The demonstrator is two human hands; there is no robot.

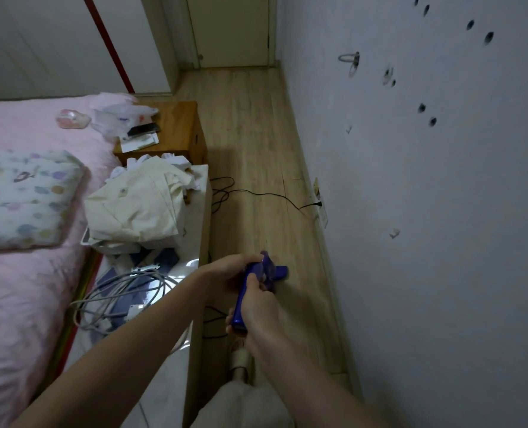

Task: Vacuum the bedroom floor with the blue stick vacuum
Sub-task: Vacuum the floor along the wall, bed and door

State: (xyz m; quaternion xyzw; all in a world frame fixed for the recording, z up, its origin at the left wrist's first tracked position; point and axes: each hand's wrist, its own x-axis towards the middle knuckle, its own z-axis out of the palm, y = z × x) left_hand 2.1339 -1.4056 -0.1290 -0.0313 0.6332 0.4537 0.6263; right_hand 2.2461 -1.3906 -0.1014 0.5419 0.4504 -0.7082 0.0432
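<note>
The blue stick vacuum (272, 271) shows only its handle and upper body, low in the middle of the view above the wooden floor (256, 143). My right hand (261, 307) grips the blue handle from the right. My left hand (228, 270) holds the top of the vacuum body from the left, fingers curled over it. The vacuum's tube and floor head are hidden below my hands. My leg and foot (241, 362) stand on the floor under the handle.
A narrow floor strip runs between the white wall (426, 211) and a low white cabinet (195, 304) piled with cables and clothes. A black cord (266, 194) crosses the floor to a wall socket. A wooden nightstand (182, 125), pink bed (25, 288) and closed door (232, 29) lie beyond.
</note>
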